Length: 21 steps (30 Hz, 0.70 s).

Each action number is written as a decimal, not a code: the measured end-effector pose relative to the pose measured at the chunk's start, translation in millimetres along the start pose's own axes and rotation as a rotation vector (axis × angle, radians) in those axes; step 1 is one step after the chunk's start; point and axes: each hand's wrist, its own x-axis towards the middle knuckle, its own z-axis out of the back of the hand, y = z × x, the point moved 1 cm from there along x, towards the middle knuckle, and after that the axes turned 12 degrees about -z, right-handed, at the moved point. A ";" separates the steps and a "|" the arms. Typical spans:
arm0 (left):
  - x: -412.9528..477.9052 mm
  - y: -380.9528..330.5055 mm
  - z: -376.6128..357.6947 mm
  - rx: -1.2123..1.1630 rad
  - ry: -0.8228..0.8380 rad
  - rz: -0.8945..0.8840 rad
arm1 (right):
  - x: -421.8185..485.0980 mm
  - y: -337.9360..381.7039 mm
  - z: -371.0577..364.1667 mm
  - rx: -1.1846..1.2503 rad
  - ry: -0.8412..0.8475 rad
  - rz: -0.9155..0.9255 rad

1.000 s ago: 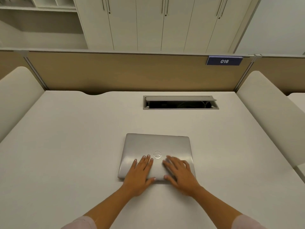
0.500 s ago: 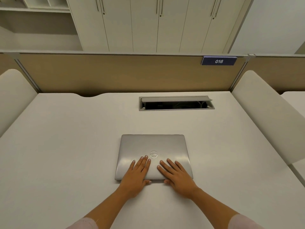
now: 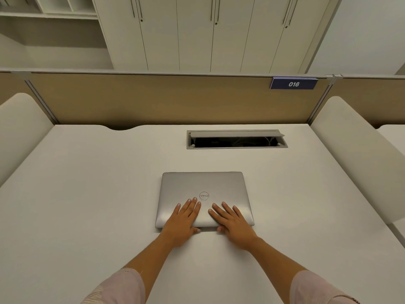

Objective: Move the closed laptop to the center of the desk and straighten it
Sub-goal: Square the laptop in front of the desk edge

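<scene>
A closed silver laptop (image 3: 203, 187) lies flat near the middle of the white desk (image 3: 87, 194), its edges parallel to the desk's back edge. My left hand (image 3: 183, 220) lies flat on the lid's near left part, fingers slightly apart, thumb against the front edge. My right hand (image 3: 232, 222) lies the same way on the near right part, with its thumb at the front edge. Both palms hang over the laptop's front edge and hide part of it.
An open cable hatch (image 3: 236, 140) is sunk in the desk behind the laptop. A tan partition (image 3: 153, 99) with a blue "016" sign (image 3: 293, 84) closes the back. Padded side dividers stand at the left (image 3: 19, 128) and right (image 3: 355, 150).
The laptop has turned slightly under my hands and now lies square to the desk. Both hands have stayed on its near edge.
</scene>
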 end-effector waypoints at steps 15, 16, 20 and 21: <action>4.6 8.7 0.1 -0.030 -0.020 0.006 | 4.4 4.0 -5.1 0.067 0.006 -0.049; 4.6 8.6 -1.5 -0.030 -0.023 0.014 | 3.6 5.0 -6.4 0.068 -0.004 -0.053; -1.2 0.2 -10.8 -0.006 -0.084 0.050 | -2.5 8.4 -11.8 0.094 -0.048 -0.093; -4.4 -3.9 -14.3 -0.004 -0.114 0.055 | -5.0 9.1 -13.8 0.094 -0.061 -0.107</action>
